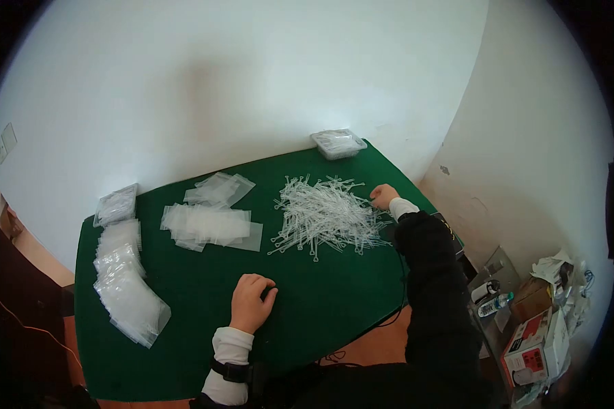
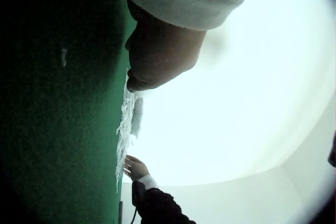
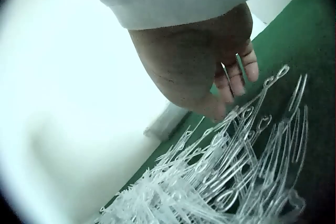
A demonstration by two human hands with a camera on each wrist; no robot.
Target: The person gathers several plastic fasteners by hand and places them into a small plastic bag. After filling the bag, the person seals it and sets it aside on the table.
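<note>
**Right hand [image 1: 383,196] at the pile's right edge**

The pile of clear looped sticks [image 1: 327,215] lies right of centre, just left of the right hand, the nearer one. By its fingers, several sticks slant lower left to upper right in the right wrist view. Its fingers point down, slightly apart; whether they pinch a stick, I cannot tell. The left hand [image 1: 251,303], lower centre, is loosely curled, without a stick. The table's [image 1: 348,293] edge runs just beyond the right hand.

Black sleeve [image 1: 426,273] on your right arm, creased, puffy-looking. White cuff [image 1: 402,206] showing by your right hand [image 1: 385,196]. Bunched white sleeve end [image 1: 232,344] by your left hand [image 1: 252,303]. Black strap [image 1: 233,371] around left wrist. Dark wrist box [image 2: 138,193] on right, thin black cable [image 2: 134,215] hanging nearby.
</note>
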